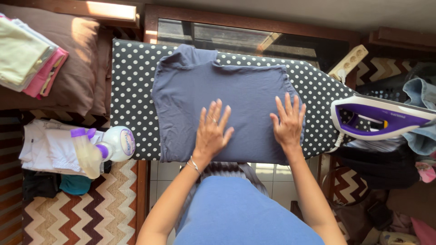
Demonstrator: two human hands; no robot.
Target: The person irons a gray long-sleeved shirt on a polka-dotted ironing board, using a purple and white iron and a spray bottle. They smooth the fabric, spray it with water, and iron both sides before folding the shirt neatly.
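A folded slate-blue shirt (236,90) lies flat on the black ironing board with white dots (129,90). My left hand (212,129) rests palm down on the shirt's lower middle, fingers spread, a ring and a bracelet on it. My right hand (288,122) presses flat on the shirt's right part, near its right edge, fingers apart. Neither hand holds anything. The shirt's collar points to the far left corner.
A purple and white iron (381,120) stands at the board's right end. A white power strip (349,61) lies beyond it. Two spray bottles (106,146) sit at the left by folded white clothes (43,145). Stacked folded laundry (27,59) lies on a brown cushion.
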